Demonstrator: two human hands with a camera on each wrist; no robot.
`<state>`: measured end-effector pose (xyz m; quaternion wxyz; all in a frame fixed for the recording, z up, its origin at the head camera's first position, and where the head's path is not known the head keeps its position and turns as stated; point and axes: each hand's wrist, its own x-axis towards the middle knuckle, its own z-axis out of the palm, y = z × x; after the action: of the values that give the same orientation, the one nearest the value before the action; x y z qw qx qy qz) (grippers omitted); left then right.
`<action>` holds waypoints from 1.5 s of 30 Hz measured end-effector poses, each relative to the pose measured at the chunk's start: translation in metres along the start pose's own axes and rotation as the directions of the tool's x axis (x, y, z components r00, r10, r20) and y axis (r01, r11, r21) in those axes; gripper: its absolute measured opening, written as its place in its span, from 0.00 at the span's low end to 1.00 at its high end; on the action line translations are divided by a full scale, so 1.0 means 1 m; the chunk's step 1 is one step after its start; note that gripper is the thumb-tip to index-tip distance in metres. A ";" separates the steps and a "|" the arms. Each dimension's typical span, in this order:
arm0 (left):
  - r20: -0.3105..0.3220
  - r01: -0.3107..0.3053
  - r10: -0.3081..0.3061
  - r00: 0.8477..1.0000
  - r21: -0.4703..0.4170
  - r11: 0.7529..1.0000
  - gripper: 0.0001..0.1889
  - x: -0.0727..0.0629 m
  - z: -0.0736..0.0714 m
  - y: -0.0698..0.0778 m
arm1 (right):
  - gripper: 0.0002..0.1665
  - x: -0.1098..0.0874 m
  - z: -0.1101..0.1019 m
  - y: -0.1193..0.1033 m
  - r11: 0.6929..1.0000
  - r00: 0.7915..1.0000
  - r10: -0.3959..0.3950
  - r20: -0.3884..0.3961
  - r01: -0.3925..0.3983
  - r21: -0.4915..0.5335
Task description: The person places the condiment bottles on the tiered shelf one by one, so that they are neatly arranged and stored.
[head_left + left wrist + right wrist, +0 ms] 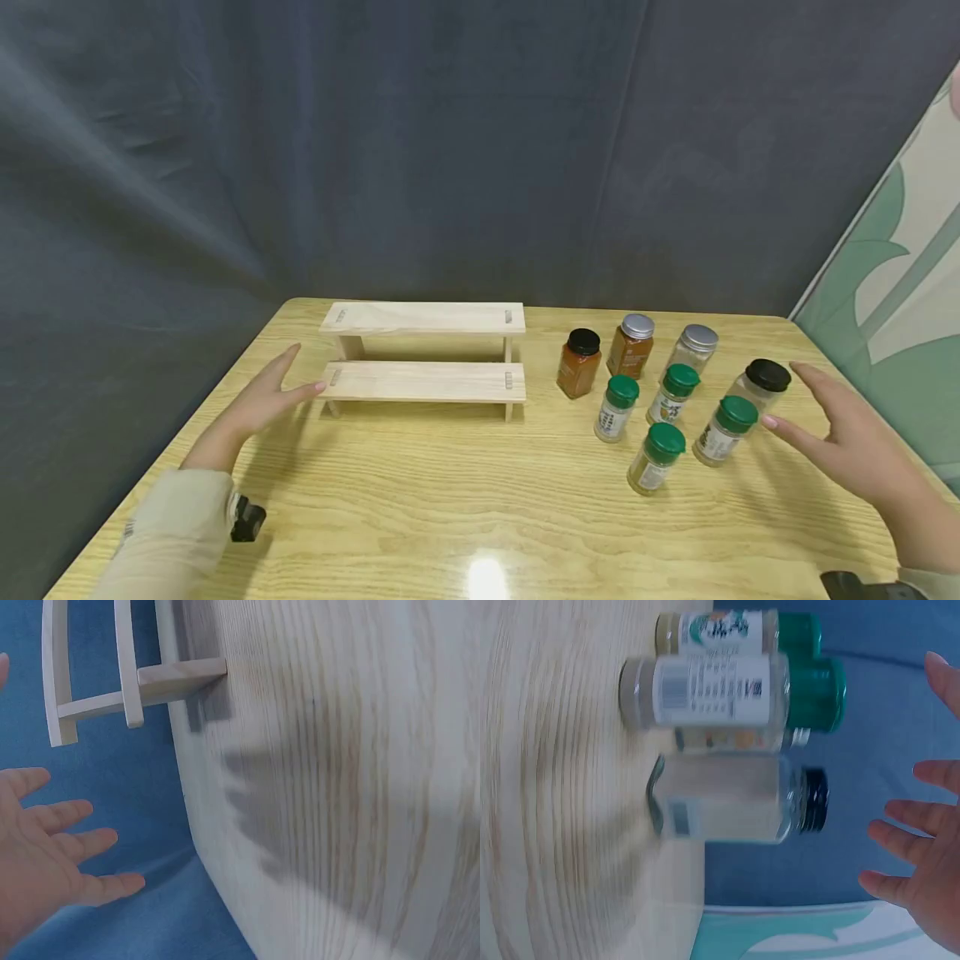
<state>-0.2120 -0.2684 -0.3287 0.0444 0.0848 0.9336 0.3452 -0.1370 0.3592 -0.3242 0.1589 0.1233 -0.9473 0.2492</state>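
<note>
My left hand [258, 404] is held over the table at the left end of a two-tier wooden rack [423, 382], fingers spread and holding nothing. In the left wrist view its fingers [75, 844] reach out straight below the rack's end. On the right, my right hand [851, 437] is spread beside a clear jar with a black lid [761, 385] and a green-capped spice jar [725, 431]. The right wrist view has the fingers [904, 836] apart from the black-lidded jar [727, 799], with nothing in the grasp.
More green-capped jars [656, 458] stand nearer the table's middle. Behind them are an orange-brown jar with a black lid [579, 364], another with a silver lid [630, 346], and a clear silver-lidded jar [692, 350]. A dark curtain [480, 150] hangs behind the wooden table [420, 492].
</note>
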 end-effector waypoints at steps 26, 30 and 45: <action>0.000 0.083 -0.085 0.996 -0.215 0.973 0.41 0.016 0.024 -0.007 | 0.40 -0.008 0.043 -0.073 0.981 0.994 -0.104 -0.025 0.107 0.162; 0.004 0.081 -0.082 0.997 -0.232 0.969 0.41 0.018 0.025 -0.007 | 0.38 -0.005 0.052 -0.071 0.970 0.991 -0.136 0.000 0.133 0.205; -0.016 0.101 -0.113 0.993 -0.335 0.937 0.36 0.028 0.031 -0.014 | 0.27 -0.001 0.073 -0.062 0.922 0.987 -0.122 0.104 0.075 0.380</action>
<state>-0.2369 -0.2531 -0.3621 0.0603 0.0192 0.8656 0.4967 -0.1346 0.2702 -0.3576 0.0850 0.2143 -0.8830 0.4088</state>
